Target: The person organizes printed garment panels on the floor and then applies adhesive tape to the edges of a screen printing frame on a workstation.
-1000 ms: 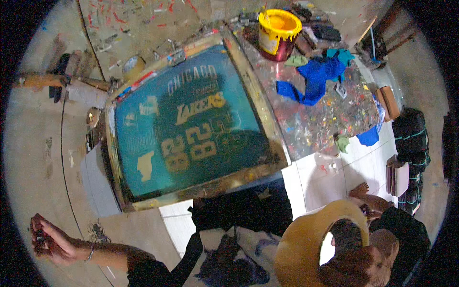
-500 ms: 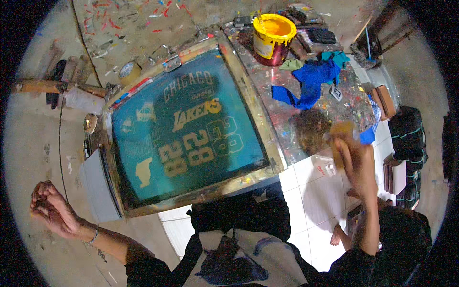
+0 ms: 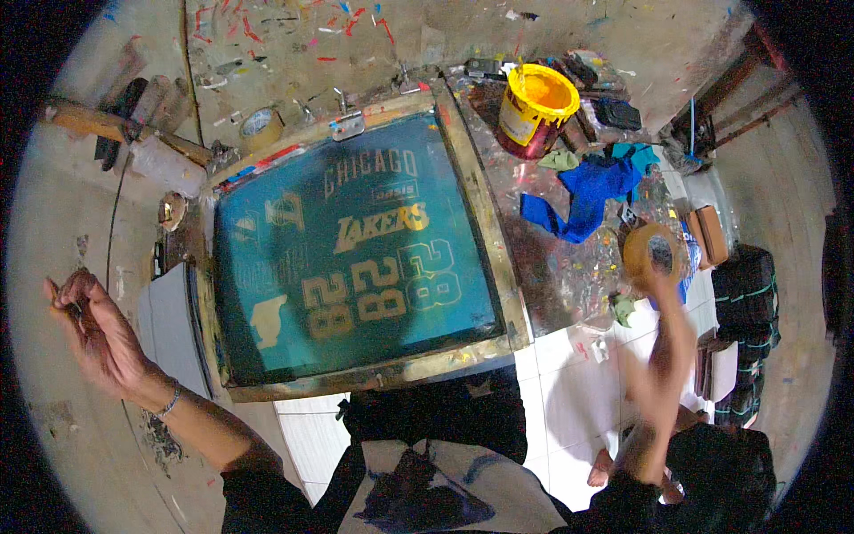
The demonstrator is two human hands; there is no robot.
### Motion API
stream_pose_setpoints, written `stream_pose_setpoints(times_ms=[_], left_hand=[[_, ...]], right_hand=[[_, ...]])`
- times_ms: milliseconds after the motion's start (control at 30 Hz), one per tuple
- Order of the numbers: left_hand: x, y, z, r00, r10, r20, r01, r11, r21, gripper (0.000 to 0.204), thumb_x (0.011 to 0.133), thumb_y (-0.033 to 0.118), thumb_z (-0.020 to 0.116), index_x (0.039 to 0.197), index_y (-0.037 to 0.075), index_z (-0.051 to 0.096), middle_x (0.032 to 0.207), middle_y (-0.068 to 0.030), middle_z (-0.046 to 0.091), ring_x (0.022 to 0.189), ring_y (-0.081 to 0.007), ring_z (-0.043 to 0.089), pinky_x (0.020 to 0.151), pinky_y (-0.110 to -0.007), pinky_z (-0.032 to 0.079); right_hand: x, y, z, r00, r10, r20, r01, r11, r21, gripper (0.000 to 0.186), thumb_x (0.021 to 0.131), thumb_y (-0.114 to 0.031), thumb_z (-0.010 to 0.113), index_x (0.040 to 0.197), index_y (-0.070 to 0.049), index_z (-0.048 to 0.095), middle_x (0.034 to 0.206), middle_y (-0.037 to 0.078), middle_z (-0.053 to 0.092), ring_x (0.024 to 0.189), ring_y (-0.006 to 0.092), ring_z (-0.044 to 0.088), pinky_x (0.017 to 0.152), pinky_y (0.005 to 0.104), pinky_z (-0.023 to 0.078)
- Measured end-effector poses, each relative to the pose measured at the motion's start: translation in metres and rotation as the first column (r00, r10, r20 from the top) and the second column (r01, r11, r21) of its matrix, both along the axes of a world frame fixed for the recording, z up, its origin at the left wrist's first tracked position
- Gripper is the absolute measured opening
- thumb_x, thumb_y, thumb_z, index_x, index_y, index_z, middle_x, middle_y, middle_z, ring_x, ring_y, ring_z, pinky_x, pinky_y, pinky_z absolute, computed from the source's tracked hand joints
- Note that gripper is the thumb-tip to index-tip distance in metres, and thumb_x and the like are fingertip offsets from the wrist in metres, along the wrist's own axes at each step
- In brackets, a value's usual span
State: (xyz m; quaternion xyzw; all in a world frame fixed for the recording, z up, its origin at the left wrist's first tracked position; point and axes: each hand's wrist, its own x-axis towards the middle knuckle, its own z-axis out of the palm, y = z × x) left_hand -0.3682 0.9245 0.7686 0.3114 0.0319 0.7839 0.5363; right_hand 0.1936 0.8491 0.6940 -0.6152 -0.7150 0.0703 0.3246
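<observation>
My right hand [image 3: 669, 298], smeared by motion, grips a roll of tan tape [image 3: 634, 253] over the right side of the paint-spotted table [image 3: 569, 285]. My left hand [image 3: 105, 343] is raised at the far left, its fingers curled toward the thumb in a pinch; what they hold, if anything, is too small to make out. Between my hands lies a screen-printing frame [image 3: 294, 381] with a wooden border and teal mesh [image 3: 356, 200], carrying pale lettering, figures and emblems. One word on the mesh is yellow. A metal hinge clamp [image 3: 348, 126] sits at its far edge.
A yellow paint bucket [image 3: 525, 125] stands at the back right beside blue cloth [image 3: 592, 200] and a green scrap [image 3: 622, 310]. Another tape roll [image 3: 261, 129] lies behind the frame. Grey board [image 3: 169, 325] juts out left. Dark tied bundles [image 3: 745, 294] and another person's foot [image 3: 601, 467] are at right.
The view has shifted, so the frame sits slightly lower. My left hand has risen a little. The tape roll in my right hand has turned, and its round opening now shows.
</observation>
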Motion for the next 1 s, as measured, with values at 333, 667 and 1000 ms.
stream_pose_setpoints(times_ms=[333,667,1000], left_hand=[[0.005,0.022,-0.012,0.973,-0.228,-0.02,0.224,0.967,-0.12,0.008,0.099,0.008,0.049,0.099,0.001,0.045,0.095,-0.008,0.042,0.093,-0.0209,0.043,0.096,-0.042,0.04],[0.017,0.065,-0.002,0.974,-0.004,-0.225,-0.045,0.977,-0.21,0.012,0.098,0.006,0.046,0.105,-0.003,0.051,0.102,-0.0125,0.051,0.102,-0.0242,0.047,0.101,-0.041,0.039],[0.099,0.235,-0.188,0.128,-0.161,-0.979,-0.248,0.95,-0.189,0.021,0.087,0.021,0.069,0.101,0.005,0.07,0.093,-0.0001,0.068,0.081,-0.0099,0.058,0.076,-0.026,0.047]], right_hand=[[-0.081,-0.078,0.048,0.72,0.359,-0.594,-0.479,0.876,-0.052,0.057,0.081,-0.039,0.064,0.116,0.005,0.058,0.097,0.014,0.063,0.082,0.0213,0.062,0.069,0.0312,0.05],[-0.124,-0.093,0.006,0.559,0.174,-0.811,-0.4,0.913,-0.079,0.047,0.081,-0.019,0.069,0.12,0.004,0.057,0.091,0.01,0.06,0.078,0.0176,0.056,0.07,0.0295,0.046],[-0.194,-0.101,-0.113,0.045,-0.262,-0.964,-0.786,0.587,-0.196,0.105,0.084,-0.026,0.073,0.154,-0.008,-0.004,0.128,0.014,0.045,0.101,0.0182,0.053,0.089,0.0315,0.04]])
